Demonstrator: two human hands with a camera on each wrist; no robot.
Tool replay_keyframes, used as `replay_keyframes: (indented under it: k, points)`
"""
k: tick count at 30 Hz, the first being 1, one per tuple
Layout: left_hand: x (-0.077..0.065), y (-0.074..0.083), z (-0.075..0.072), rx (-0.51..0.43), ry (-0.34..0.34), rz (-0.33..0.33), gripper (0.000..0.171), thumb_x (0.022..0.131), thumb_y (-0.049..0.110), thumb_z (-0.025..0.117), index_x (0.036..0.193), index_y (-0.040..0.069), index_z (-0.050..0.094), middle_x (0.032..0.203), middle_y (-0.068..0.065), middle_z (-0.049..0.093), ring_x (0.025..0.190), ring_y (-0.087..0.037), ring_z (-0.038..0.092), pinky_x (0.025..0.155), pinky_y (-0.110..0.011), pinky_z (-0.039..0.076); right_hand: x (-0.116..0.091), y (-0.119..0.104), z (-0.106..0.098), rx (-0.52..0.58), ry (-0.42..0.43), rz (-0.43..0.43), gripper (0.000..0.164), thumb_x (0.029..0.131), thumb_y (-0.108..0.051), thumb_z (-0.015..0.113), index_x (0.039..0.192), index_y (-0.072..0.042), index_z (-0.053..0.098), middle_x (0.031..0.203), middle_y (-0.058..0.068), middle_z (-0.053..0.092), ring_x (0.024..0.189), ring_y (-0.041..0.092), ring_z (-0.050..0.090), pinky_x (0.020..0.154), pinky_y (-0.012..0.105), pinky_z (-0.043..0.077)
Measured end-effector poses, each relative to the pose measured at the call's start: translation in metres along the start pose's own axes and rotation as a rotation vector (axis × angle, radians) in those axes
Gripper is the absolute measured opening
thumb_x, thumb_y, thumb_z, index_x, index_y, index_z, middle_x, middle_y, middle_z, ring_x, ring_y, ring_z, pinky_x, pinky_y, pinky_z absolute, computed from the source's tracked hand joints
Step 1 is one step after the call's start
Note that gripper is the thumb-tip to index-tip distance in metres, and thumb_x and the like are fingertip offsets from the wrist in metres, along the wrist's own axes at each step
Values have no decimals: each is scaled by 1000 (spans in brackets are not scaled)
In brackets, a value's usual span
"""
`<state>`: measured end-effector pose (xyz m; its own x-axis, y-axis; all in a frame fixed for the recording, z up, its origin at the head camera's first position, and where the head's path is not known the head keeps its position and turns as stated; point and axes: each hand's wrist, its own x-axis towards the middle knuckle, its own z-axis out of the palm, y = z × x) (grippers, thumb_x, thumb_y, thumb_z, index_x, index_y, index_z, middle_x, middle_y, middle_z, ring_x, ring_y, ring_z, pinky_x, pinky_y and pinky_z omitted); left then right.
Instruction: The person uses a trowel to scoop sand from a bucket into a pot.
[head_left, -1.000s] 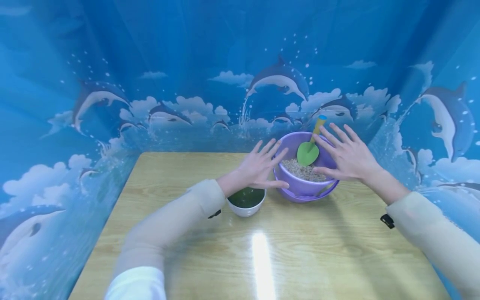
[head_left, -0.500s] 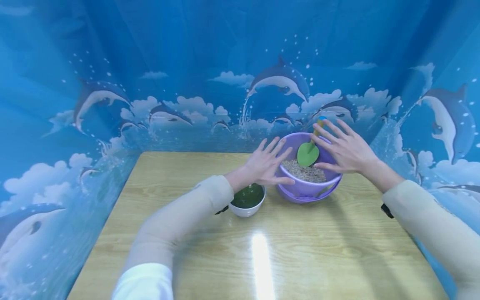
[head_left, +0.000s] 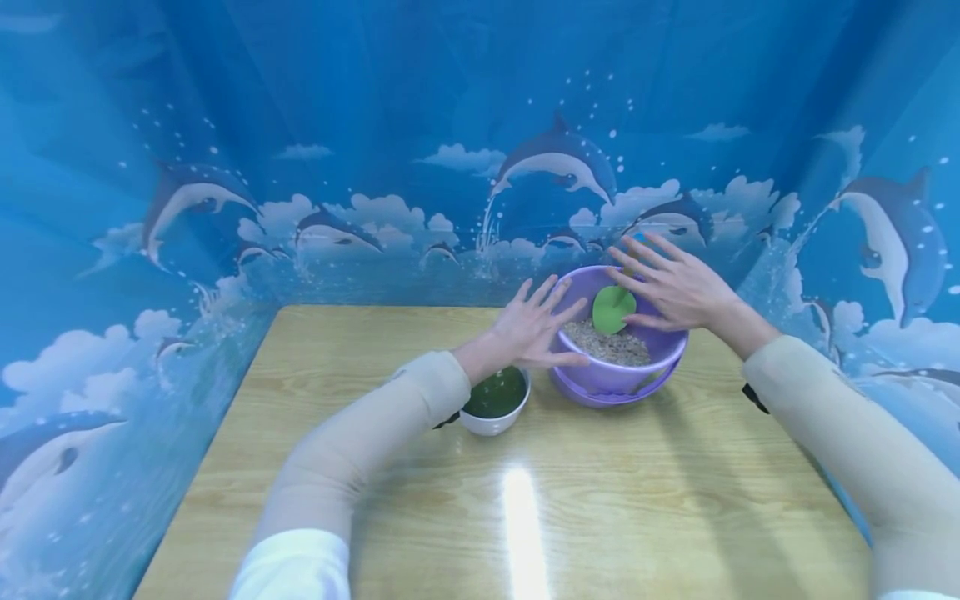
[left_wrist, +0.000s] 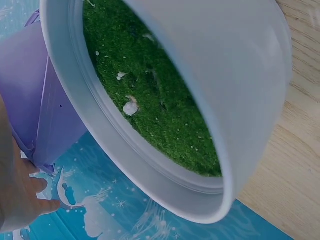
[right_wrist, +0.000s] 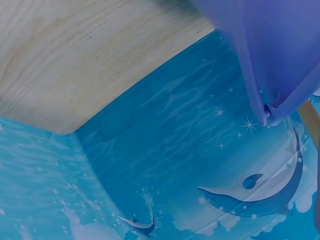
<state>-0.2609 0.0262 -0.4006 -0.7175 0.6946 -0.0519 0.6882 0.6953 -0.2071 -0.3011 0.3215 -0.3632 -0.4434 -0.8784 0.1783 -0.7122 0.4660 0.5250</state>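
And here the purple bucket, set towards the far edge of the counter and right of centre, is flanked from both sides! The left hand is held with its fingers spread across the bucket's left rim; whether the plastic is touched there cannot be told. Opposite, the right hand, spread as well, is poised over the right side, and the yellow handle of the green spade is partly covered by its fingers in the head view, though no grip is seen. Inside, pale gritty stuff is held at the bottom. To the left, a white bowl is found upright, filled with something green and moss-like, its far side hidden by the left arm. The step in hand, as judged from here, is a reach: nothing is pinched, nothing is lifted. What seems to be called for next is a hold, either the handle gripped by the right fingers or the bucket clasped between both palms; the bowl should be kept clear of that left sleeve.
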Motion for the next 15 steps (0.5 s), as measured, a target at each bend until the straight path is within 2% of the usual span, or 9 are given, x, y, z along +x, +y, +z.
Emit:
replay_keyframes:
  k: [3,7,9,12,15]
  points:
    - [-1,0,1,0,-4,-3,104,93,91,25,172,26,8,180,-12,-3,168,-34,7,137,-58,13,5,3,3,-12,-26,-58,93,104,-77,18,153,-6,53,162,24,49,152,45,43,133,58,26]
    - [-1,0,1,-3,-11,-7,103,93,91,25,172,27,7,180,-12,-4,168,-33,5,137,-58,13,11,6,6,-20,-70,-123,92,105,-76,18,154,-6,53,162,24,49,153,45,43,135,56,21]
    - [-1,0,2,-7,-10,-7,103,93,91,25,172,27,8,180,-12,-4,168,-34,6,137,-58,13,13,8,6,-37,-94,-149,91,104,-76,20,154,-7,53,162,24,49,153,44,43,134,57,24]
    - [-1,0,3,-13,-1,-5,103,93,91,26,172,27,10,180,-13,-2,168,-35,9,137,-58,15,16,11,8,-73,-133,-183,85,103,-74,37,153,-8,54,160,23,51,153,43,44,132,57,29]
    - [0,0,3,-20,-2,-5,101,94,90,26,172,27,11,180,-13,-2,168,-35,9,137,-58,16,19,13,11,-104,-168,-204,83,96,-70,58,152,-8,55,159,22,53,152,41,46,130,57,32]
